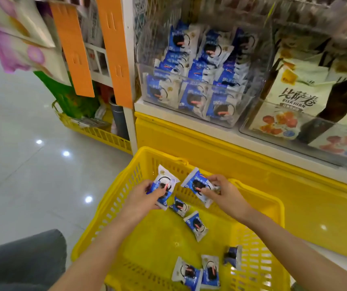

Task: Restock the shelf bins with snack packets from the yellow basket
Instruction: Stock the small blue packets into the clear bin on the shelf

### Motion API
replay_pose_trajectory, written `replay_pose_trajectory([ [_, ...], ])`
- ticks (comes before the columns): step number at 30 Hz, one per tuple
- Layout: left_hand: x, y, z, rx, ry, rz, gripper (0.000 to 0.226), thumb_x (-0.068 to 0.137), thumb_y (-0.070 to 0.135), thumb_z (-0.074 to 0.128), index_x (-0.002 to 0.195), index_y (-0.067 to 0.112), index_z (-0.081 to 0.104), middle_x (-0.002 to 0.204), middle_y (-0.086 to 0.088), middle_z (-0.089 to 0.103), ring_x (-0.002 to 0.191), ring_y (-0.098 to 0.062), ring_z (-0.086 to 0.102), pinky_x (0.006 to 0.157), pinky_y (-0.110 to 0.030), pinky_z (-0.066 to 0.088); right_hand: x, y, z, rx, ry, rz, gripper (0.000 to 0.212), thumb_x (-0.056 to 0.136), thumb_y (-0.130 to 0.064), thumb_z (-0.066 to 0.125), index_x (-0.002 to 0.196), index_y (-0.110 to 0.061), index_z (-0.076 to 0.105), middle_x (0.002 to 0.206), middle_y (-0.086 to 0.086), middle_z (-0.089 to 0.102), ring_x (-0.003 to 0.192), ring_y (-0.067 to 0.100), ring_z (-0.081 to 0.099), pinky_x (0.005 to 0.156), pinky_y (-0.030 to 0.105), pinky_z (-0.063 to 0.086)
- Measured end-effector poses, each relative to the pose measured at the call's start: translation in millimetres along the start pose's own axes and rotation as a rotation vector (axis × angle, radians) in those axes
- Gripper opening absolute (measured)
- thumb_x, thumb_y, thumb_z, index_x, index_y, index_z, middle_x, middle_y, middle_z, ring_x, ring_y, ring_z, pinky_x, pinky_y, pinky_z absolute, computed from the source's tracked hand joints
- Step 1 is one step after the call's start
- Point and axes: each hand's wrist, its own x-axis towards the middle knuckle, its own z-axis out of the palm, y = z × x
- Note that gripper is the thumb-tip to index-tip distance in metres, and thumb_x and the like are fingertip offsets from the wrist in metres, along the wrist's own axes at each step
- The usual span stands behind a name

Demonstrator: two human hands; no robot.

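A yellow basket stands on the floor below the shelf, with several blue-and-white snack packets loose on its bottom. My left hand grips one or two blue-and-white packets over the basket's far end. My right hand pinches another packet beside it. Above, a clear shelf bin holds rows of the same packets standing upright.
To the right, another clear bin holds cream-coloured snack bags. Orange hanging strips and a white shelf post stand at the left. A second yellow basket sits on the tiled floor behind. A yellow base panel runs under the shelf.
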Motion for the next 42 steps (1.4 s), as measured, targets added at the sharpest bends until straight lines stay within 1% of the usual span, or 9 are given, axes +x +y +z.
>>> replay_pose_trajectory([
  [10, -5, 91, -37, 0.404, 0.082, 0.456, 0.014, 0.083, 0.029, 0.067, 0.091, 0.022, 0.058, 0.081, 0.012, 0.062, 0.073, -0.006, 0.058, 0.057, -0.017, 0.041, -16, -126, -84, 0.008, 0.295, -0.313, 0.025, 0.092, -0.026, 0.056, 0.114, -0.023, 0.047, 0.096, -0.02, 0.051, 0.077, -0.008, 0.051, 0.059, 0.002, 0.04],
  [14, 0, 115, -53, 0.181, 0.148, 0.49, 0.005, 0.083, 0.029, 0.066, 0.082, 0.027, 0.061, 0.086, 0.0, 0.066, 0.074, -0.015, 0.06, 0.059, -0.029, 0.048, -8, -173, -103, -0.037, 0.356, -0.398, 0.029, 0.093, -0.03, 0.054, 0.12, -0.025, 0.045, 0.111, -0.013, 0.051, 0.076, 0.002, 0.054, 0.064, 0.015, 0.046],
  [19, 4, 130, -51, 0.003, 0.13, 0.464, 0.021, 0.087, 0.03, 0.061, 0.106, 0.023, 0.062, 0.098, 0.003, 0.066, 0.079, -0.011, 0.063, 0.052, -0.012, 0.048, 30, -223, -118, -0.067, 0.477, -0.505, 0.032, 0.094, -0.029, 0.053, 0.123, -0.018, 0.044, 0.114, -0.006, 0.05, 0.076, -0.001, 0.054, 0.06, 0.012, 0.044],
  [22, 6, 137, -52, -0.013, 0.128, 0.448, 0.026, 0.088, 0.03, 0.059, 0.112, 0.02, 0.06, 0.104, 0.001, 0.064, 0.083, -0.012, 0.063, 0.062, -0.022, 0.054, 66, -239, -128, -0.174, 0.529, -0.471, 0.037, 0.094, -0.028, 0.052, 0.126, -0.013, 0.043, 0.118, 0.004, 0.055, 0.079, 0.013, 0.057, 0.068, 0.029, 0.047],
  [25, 12, 144, -55, -0.037, 0.17, 0.43, 0.029, 0.088, 0.031, 0.059, 0.114, 0.017, 0.06, 0.105, 0.0, 0.063, 0.09, -0.016, 0.061, 0.08, -0.038, 0.055, 104, -242, -134, -0.313, 0.515, -0.392, 0.034, 0.095, -0.026, 0.051, 0.125, -0.013, 0.043, 0.116, 0.008, 0.057, 0.063, 0.009, 0.054, 0.063, 0.032, 0.043],
  [29, 20, 153, -59, -0.096, 0.194, 0.447, 0.019, 0.087, 0.03, 0.06, 0.103, 0.02, 0.059, 0.102, -0.001, 0.062, 0.096, -0.017, 0.06, 0.086, -0.043, 0.053, 151, -242, -138, -0.502, 0.453, -0.316, 0.036, 0.095, -0.022, 0.052, 0.127, -0.009, 0.04, 0.115, 0.018, 0.059, 0.087, 0.03, 0.06, 0.069, 0.034, 0.044],
  [35, 34, 154, -69, -0.154, 0.199, 0.46, 0.015, 0.087, 0.032, 0.059, 0.098, 0.023, 0.061, 0.099, 0.001, 0.065, 0.083, -0.01, 0.062, 0.065, -0.023, 0.055, 202, -251, -124, -0.438, 0.384, -0.251, 0.045, 0.096, -0.017, 0.05, 0.134, -0.001, 0.031, 0.104, 0.013, 0.052, 0.087, 0.023, 0.051, 0.07, 0.032, 0.039],
  [39, 45, 151, -76, -0.156, 0.212, 0.42, 0.019, 0.085, 0.032, 0.06, 0.102, 0.022, 0.059, 0.099, 0.004, 0.065, 0.085, -0.009, 0.064, 0.064, -0.022, 0.056, 217, -249, -118, -0.324, 0.347, -0.261, 0.039, 0.096, -0.018, 0.05, 0.13, -0.004, 0.037, 0.124, 0.017, 0.05, 0.096, 0.021, 0.048, 0.08, 0.032, 0.038],
  [42, 49, 150, -77, -0.183, 0.203, 0.416, 0.006, 0.086, 0.03, 0.06, 0.091, 0.029, 0.057, 0.097, 0.004, 0.065, 0.083, -0.008, 0.064, 0.061, -0.018, 0.055, 220, -246, -123, -0.453, 0.394, -0.261, 0.04, 0.095, -0.024, 0.053, 0.13, -0.009, 0.043, 0.125, 0.018, 0.052, 0.103, 0.028, 0.054, 0.087, 0.037, 0.044],
])
